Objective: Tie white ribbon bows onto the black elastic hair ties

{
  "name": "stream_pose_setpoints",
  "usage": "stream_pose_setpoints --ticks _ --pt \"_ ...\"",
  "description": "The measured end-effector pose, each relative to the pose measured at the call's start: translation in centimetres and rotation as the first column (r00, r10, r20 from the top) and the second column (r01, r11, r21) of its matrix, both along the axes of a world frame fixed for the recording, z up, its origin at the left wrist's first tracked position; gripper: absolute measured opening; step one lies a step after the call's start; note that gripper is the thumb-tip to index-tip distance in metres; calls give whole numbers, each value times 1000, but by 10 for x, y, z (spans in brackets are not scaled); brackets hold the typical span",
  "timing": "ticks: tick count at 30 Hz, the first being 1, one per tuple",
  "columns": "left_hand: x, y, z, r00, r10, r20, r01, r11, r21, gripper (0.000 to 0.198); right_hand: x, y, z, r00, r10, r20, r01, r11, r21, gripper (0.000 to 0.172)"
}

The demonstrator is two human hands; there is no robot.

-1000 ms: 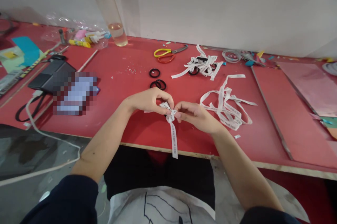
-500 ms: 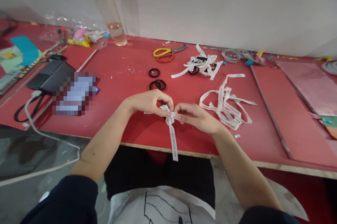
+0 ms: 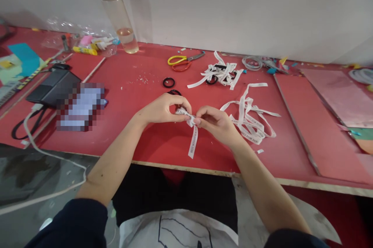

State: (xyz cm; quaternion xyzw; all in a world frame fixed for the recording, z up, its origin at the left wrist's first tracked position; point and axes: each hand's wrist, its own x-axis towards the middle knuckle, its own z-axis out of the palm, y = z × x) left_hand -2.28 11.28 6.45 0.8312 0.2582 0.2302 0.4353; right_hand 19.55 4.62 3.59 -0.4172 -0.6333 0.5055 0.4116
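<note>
Fingers (image 3: pixel 183 100) of the left hand (image 3: pixel 160 109) and right hand (image 3: pixel 218 123) pinch a printed white ribbon (image 3: pixel 193 142) between thumbs and forefingers, the tips nearly meeting at a small bunched fold above the counter (image 3: pixel 118 102), near the middle of its near edge. One ribbon end hangs toward that edge; another stretch passes under the left forefinger. To the right of the right hand, a loose heap of similar ribbon (image 3: pixel 253 134) sprawls across the counter. Just beyond the left hand lie black rings (image 3: pixel 175 91), partly covered by it, with a single black ring (image 3: pixel 168 86) a little farther off. Farther back, a ribbon tangle (image 3: pixel 225 73) with black parts in it lies near scissors (image 3: pixel 189 60) with one yellow and one red handle. Along the far edge, left of the middle, stands a partly filled clear bottle (image 3: pixel 127 39) beside a plastic bag (image 3: pixel 99 30) of small items.
</note>
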Motion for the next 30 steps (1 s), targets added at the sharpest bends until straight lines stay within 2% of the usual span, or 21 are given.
stream_pose_setpoints --ticks 9,15,18,22,26,30 --pt "2 0 -3 995 41 91 -42 999 4 17 -2 2 -1 973 -205 -103 206 979 0 21" --pt "4 -2 -2 990 75 121 -72 997 -29 17 -4 -1 2 938 -323 -128 334 940 71 19" --pt "6 -3 -3 984 106 142 -104 994 -20 18 -6 -2 2 941 -322 -109 334 935 119 22" --pt "10 -2 -7 970 115 214 -120 993 11 21 -8 -1 -5 964 -266 -2 260 941 218 32" --pt "15 -2 -13 963 65 262 -81 995 51 19 -9 -2 -9 941 -318 117 281 925 257 30" --pt "17 -3 -16 953 37 301 -38 999 -4 19 -10 -3 -5 920 -363 148 318 912 258 26"
